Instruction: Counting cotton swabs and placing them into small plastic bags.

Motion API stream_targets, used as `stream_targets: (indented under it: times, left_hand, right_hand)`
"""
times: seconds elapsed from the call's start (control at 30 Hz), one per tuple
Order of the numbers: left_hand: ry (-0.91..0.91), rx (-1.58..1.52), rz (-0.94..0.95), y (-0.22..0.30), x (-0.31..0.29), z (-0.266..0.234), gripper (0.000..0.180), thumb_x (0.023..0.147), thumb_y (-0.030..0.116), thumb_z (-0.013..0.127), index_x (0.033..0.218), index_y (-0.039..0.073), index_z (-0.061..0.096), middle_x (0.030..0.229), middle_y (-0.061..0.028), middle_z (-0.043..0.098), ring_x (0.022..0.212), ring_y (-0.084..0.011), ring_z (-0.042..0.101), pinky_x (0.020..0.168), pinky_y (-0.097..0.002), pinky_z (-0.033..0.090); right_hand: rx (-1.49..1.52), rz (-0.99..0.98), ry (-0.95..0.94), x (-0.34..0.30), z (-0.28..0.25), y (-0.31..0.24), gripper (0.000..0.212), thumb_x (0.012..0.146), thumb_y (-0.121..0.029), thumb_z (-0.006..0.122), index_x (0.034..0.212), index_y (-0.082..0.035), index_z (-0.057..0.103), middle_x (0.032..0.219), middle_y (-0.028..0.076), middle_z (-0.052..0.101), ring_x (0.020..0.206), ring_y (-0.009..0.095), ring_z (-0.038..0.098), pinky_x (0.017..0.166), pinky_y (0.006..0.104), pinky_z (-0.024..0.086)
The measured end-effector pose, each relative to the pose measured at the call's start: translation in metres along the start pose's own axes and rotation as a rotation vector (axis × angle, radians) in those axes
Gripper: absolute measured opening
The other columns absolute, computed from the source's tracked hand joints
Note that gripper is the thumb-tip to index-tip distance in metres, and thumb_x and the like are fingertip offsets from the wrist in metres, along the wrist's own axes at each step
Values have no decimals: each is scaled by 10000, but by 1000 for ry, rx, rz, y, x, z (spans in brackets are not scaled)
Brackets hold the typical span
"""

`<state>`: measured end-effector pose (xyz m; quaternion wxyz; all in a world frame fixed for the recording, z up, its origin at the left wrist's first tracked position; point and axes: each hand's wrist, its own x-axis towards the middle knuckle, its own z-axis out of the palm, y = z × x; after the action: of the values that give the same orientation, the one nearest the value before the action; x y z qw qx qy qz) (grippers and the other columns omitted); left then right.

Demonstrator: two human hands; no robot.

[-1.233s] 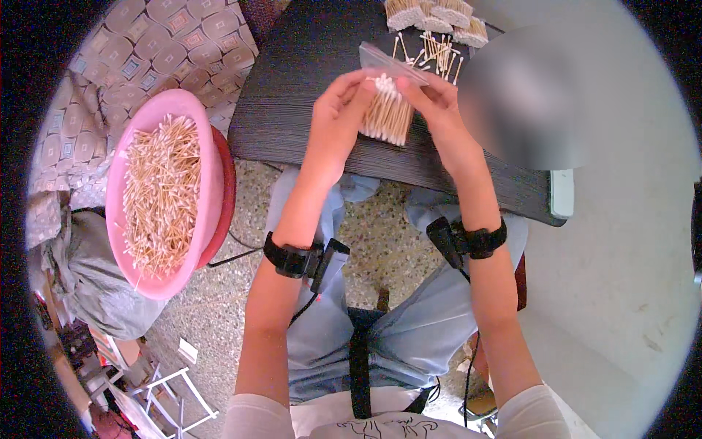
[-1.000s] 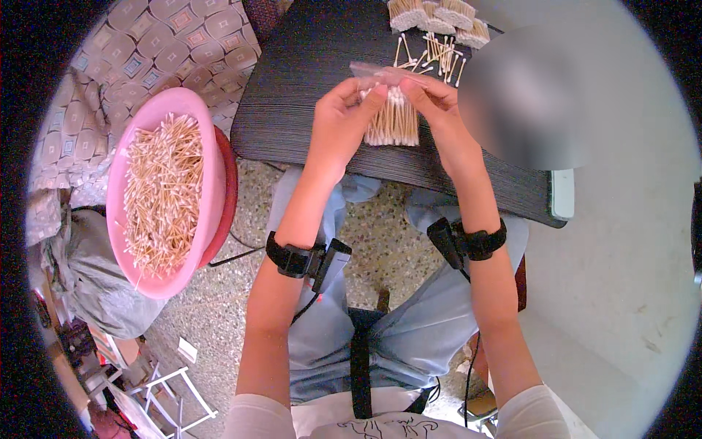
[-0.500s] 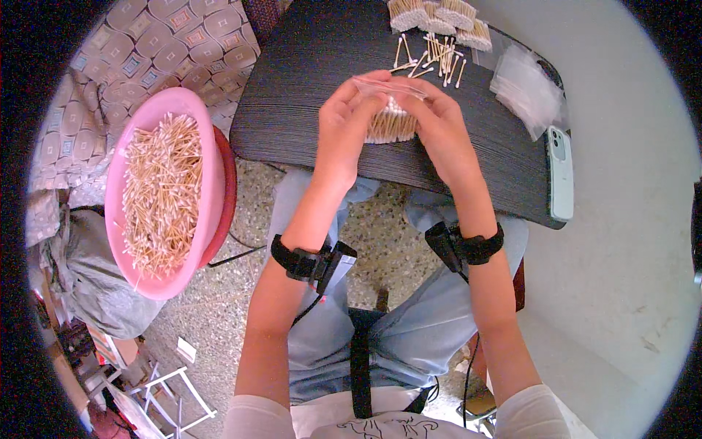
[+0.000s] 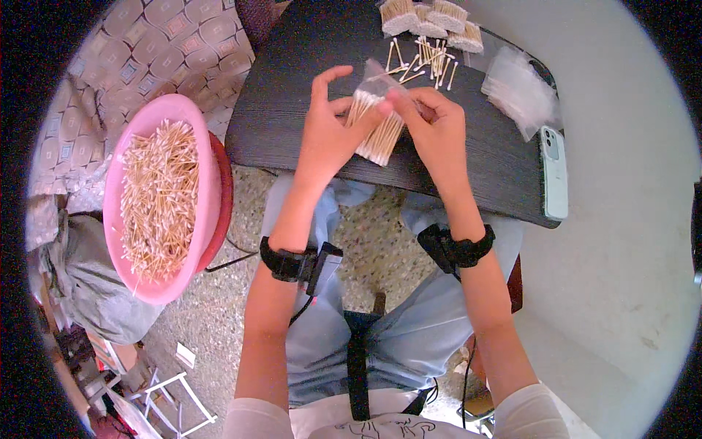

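Between my hands is a clear plastic bag filled with cotton swabs (image 4: 382, 139), tilted above the near part of the dark table. My left hand (image 4: 333, 121) supports its left side, thumb across the front and index finger raised away from the bag. At the bag's upper right, my right hand (image 4: 435, 124) pinches the clear plastic near the top with thumb and bent fingers. Loose cotton swabs (image 4: 435, 62) lie scattered on the table just beyond. Farther back sit several packed bundles of cotton swabs (image 4: 431, 20).
A pink basin (image 4: 208, 183) heaped with loose cotton swabs stands to the left on a red support. On the dark table (image 4: 285, 95), a stack of clear plastic bags (image 4: 521, 91) lies at the right, with a pale phone (image 4: 554, 175) at the right edge. A wall rises beyond.
The bag has turned from lying crosswise to standing more upright, its plastic top now pointing away. My left index finger has lifted off, and my right hand has shifted to the bag's upper right edge.
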<state>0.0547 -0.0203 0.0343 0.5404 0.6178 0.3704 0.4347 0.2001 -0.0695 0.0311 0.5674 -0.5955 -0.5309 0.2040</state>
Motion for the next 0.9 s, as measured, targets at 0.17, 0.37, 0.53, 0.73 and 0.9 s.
stream_targets:
  times: [0.17,0.37,0.53,0.73,0.9]
  left_hand:
    - [86,69,124,-8,10,-17,523,757,182,804,1183,50,530,960,-116,658,814,-127,629,687,-268,525]
    - [292,827,323,-21,25,-58,377,774,217,739,1114,85,639,1191,-126,571,1050,-284,574,888,-408,452]
    - [413,1144,622,-3,29,-23,387,823,221,657,1193,123,604,1297,-186,508,1222,-381,444,1024,-475,341]
    - [203,1241,621,-26,39,66,495,851,256,580,1288,36,503,1319,-269,464,1276,-446,380,1097,-537,237]
    - [222,1282,573,-47,52,82,469,878,240,525,1291,19,490,1293,-260,491,1240,-433,431,1089,-530,257]
  right_hand:
    - [260,385,-173,3,-12,-10,208,850,-194,678,973,-28,660,749,92,633,654,157,602,577,303,477]
    - [-500,-208,136,17,-33,15,350,797,-155,673,1132,-75,610,1168,219,551,1077,376,522,934,462,417]
    - [-799,-223,119,22,-31,42,603,812,-278,676,1340,-90,452,1351,307,388,1179,465,440,1015,526,347]
    - [-954,-239,104,32,-25,61,634,860,-378,609,1362,-42,415,1373,338,360,1225,471,410,1031,527,330]
    - [-946,-265,174,37,-26,65,587,880,-357,584,1346,-32,435,1353,299,415,1227,439,423,1036,523,323]
